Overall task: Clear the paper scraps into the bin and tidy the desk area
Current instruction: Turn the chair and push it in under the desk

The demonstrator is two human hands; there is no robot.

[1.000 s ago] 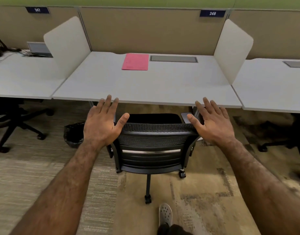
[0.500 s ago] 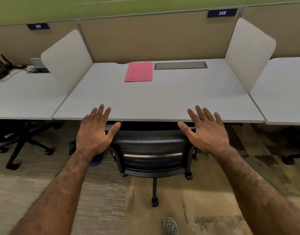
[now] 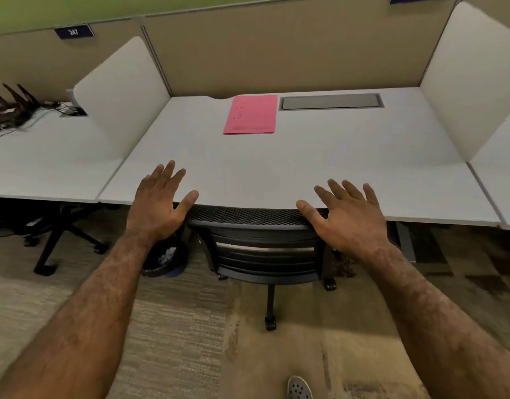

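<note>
A black mesh office chair stands tucked under the front edge of the white desk. My left hand hovers at the chair back's left corner, fingers spread, holding nothing. At the right corner of the chair back is my right hand, also spread and empty. A pink paper folder lies flat at the back of the desk. On the floor left of the chair, a dark bin with crumpled white paper inside is partly hidden by my left forearm.
White side dividers bound the desk. A grey cable hatch sits beside the folder. The left neighbouring desk carries cables and a dark device. Another chair base stands under it. My shoe shows at the bottom.
The chair has rolled forward, further under the desk, with both open hands following at its back. The view has moved closer to the desk.
</note>
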